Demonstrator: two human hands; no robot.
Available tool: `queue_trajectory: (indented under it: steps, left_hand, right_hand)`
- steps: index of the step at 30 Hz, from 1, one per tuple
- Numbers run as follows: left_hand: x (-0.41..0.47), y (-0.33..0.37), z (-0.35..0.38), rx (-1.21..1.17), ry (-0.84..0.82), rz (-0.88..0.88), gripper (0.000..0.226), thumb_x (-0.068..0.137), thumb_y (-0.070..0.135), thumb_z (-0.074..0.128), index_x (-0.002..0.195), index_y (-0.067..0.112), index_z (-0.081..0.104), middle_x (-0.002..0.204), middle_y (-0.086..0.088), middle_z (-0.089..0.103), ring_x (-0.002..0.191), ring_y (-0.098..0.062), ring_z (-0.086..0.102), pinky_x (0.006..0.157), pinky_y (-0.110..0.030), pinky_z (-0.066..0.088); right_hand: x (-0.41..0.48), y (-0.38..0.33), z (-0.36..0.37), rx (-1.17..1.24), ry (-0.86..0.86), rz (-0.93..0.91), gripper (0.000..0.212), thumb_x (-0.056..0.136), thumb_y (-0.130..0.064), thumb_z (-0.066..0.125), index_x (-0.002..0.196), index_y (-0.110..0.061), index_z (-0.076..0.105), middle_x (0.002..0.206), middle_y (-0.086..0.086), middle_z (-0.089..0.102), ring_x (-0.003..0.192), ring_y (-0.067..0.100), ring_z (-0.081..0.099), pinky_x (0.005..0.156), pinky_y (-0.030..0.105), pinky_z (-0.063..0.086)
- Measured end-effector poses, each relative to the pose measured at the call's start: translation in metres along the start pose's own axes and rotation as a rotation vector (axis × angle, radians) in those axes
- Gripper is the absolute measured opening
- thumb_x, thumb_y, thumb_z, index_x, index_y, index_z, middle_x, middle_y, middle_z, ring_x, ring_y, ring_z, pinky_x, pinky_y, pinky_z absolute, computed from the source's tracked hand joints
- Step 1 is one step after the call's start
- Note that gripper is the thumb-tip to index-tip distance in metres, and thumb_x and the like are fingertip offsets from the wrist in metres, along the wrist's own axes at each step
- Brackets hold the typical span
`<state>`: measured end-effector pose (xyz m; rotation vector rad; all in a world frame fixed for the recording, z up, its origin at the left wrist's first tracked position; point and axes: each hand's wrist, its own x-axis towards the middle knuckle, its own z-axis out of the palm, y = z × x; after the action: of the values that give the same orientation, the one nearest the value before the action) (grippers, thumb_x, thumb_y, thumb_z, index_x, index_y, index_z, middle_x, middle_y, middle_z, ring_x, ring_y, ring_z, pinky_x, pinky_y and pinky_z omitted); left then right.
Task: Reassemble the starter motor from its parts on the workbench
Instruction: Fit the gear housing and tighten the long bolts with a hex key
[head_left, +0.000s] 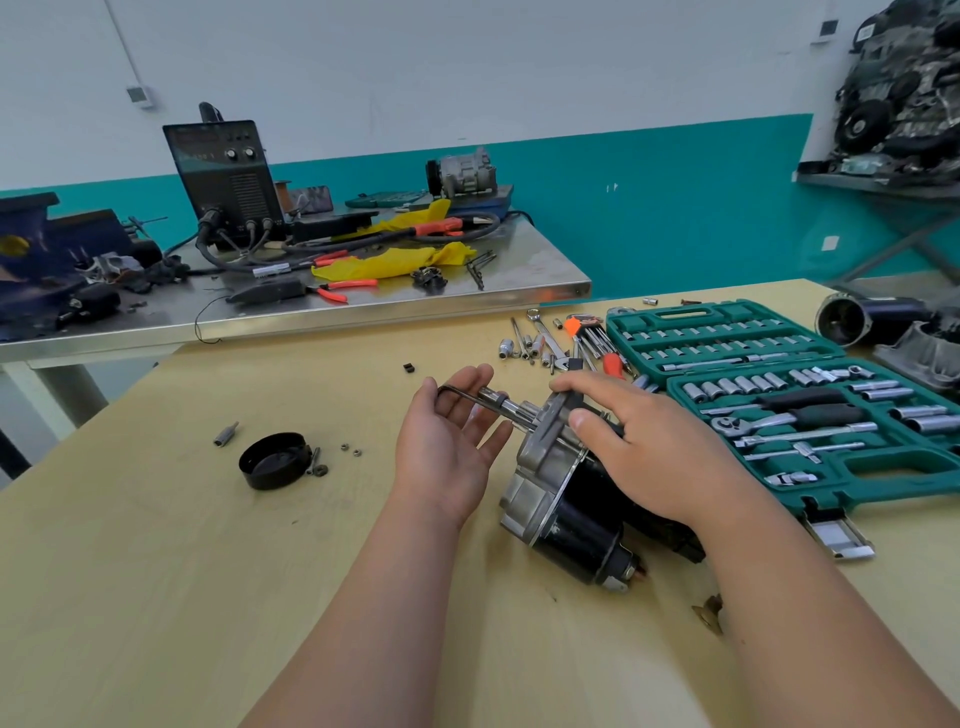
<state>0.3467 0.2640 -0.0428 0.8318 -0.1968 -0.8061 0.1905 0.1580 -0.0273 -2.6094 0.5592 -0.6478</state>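
motor (550, 499): on the bench (156, 571), mid-right, under my right hand. the long axis runs from the black end nearest me, up and away to the left, where the shaft (511, 410) sticks out.

right hand (649, 441): fingers curled over the grey housing, thumb on its flange, holding the motor down. it is the nearer hand to the body.

left hand (447, 441): palm up, fingers nearly straight, touching the shaft's free end. it is the nearer hand to that end.

key (457, 393): bent black hex key lying across my left fingers, long leg running beside the shaft toward the housing. i can make out no pinch on it.

cap (272, 460): black, open side up, well left of the motor, with nuts (350, 450) near it.

judgement: anything fitted next must come in along that axis, from the left.

hidden: the key's tip behind the shaft, the housing top under my right palm, and the motor's far side.
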Motion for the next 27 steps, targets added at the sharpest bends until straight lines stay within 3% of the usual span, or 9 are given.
queue_trajectory:
  steps: [6, 13, 18, 22, 27]
  left_hand:
    - [0.0012, 0.0002, -0.0015, 0.01, 0.012, 0.003, 0.042, 0.105, 0.041, 0.033, 0.096, 0.017, 0.066, 0.103, 0.002, 0.076, 0.088, -0.021, 0.063, 0.076, -0.037, 0.048]
    - [0.0023, 0.0003, -0.0021, 0.02, 0.05, -0.001, 0.041, 0.105, 0.039, 0.033, 0.084, 0.019, 0.061, 0.096, 0.001, 0.076, 0.08, -0.021, 0.062, 0.073, -0.035, 0.048]
    - [0.0035, 0.0011, -0.004, 0.011, 0.108, -0.005, 0.042, 0.105, 0.039, 0.032, 0.074, 0.019, 0.052, 0.086, -0.001, 0.075, 0.077, -0.022, 0.064, 0.073, -0.035, 0.048]
    - [0.0031, 0.0023, -0.0041, -0.015, 0.154, -0.01, 0.044, 0.105, 0.042, 0.032, 0.07, 0.02, 0.048, 0.08, -0.002, 0.074, 0.074, -0.023, 0.063, 0.077, -0.037, 0.049]
    - [0.0019, 0.0029, -0.004, -0.052, 0.252, -0.006, 0.037, 0.104, 0.037, 0.037, 0.072, 0.019, 0.044, 0.071, -0.001, 0.069, 0.077, -0.026, 0.065, 0.062, -0.031, 0.052]
  right_hand:
    - [-0.0003, 0.0011, 0.0006, 0.004, -0.001, -0.001, 0.031, 0.099, -0.048, 0.035, 0.126, -0.061, 0.031, 0.132, -0.034, 0.041, 0.087, -0.009, 0.042, 0.064, 0.016, 0.035]
    - [-0.0004, 0.0004, 0.0004, 0.007, 0.004, -0.003, 0.031, 0.099, -0.048, 0.035, 0.126, -0.061, 0.032, 0.115, -0.038, 0.036, 0.086, -0.01, 0.043, 0.064, 0.015, 0.034]
    - [0.0004, 0.0007, 0.0002, 0.0, 0.004, 0.0, 0.031, 0.099, -0.048, 0.036, 0.127, -0.061, 0.031, 0.114, -0.038, 0.035, 0.083, -0.022, 0.037, 0.063, 0.013, 0.032]
    - [-0.0007, 0.0005, 0.0, 0.001, -0.001, -0.002, 0.031, 0.099, -0.048, 0.036, 0.127, -0.061, 0.031, 0.115, -0.037, 0.035, 0.082, -0.021, 0.037, 0.063, 0.013, 0.032]
    - [-0.0004, 0.0003, 0.0001, -0.011, 0.004, -0.001, 0.032, 0.099, -0.049, 0.035, 0.126, -0.063, 0.029, 0.114, -0.038, 0.036, 0.083, -0.023, 0.037, 0.062, 0.012, 0.031]
